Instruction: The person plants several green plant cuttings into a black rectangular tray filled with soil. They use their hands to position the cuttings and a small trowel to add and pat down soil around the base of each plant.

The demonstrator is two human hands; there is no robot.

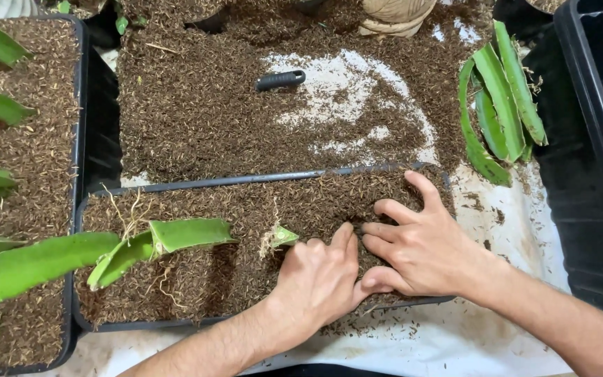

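One rooted green cutting [169, 241] lies on the brown husk in the near tray [246, 183]. Right of it, the left hand [319, 279] curls loosely around a small cutting [282, 236], grasping nothing firmly. The right hand [423, 248] lies flat, released. Even, gentle pressure around the stem would bed it best. Far right, about four cuttings [500, 98] are piled.
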